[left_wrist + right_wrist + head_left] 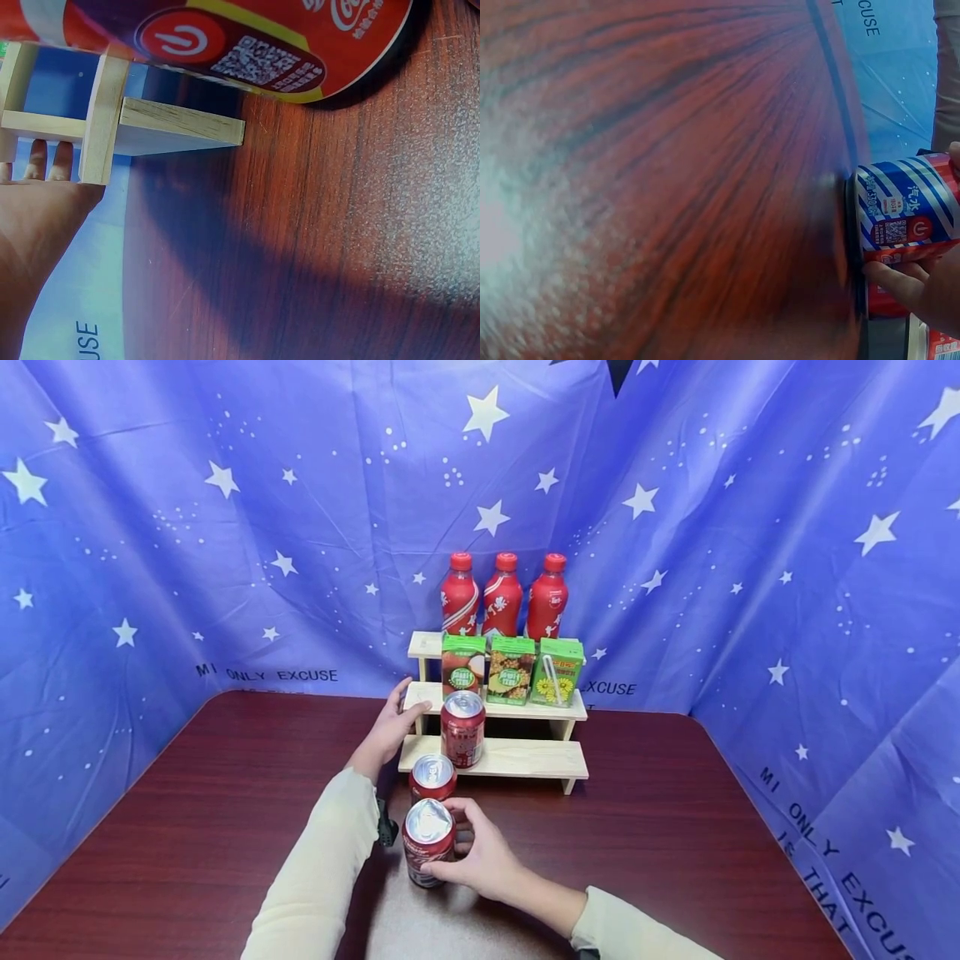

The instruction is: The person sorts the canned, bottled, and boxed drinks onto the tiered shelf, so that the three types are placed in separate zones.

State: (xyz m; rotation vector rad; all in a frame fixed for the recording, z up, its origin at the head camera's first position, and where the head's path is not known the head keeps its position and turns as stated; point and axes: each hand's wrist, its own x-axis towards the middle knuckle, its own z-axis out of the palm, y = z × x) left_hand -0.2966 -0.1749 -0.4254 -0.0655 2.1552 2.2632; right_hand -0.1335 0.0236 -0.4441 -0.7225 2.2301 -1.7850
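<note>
My right hand (487, 860) grips a red soda can (429, 847) with a silver top, thumb on the near side and fingers round the far side. In the right wrist view this can (907, 202) shows blue and white stripes. Just behind it stands a second red soda can (432, 777), in front of the stepped wooden stand (532, 758). On the stand's lowest step sits a third can (462, 735). My left hand (390, 731) holds the left end of the middle step, its thumb on top; in the left wrist view fingers (60, 161) reach behind the wood.
Three green juice cartons (512, 672) stand on the middle step, and three red bottles (502, 602) on the top one. A blue star-patterned curtain (337, 527) hangs behind and beside the dark red wooden table (660, 827).
</note>
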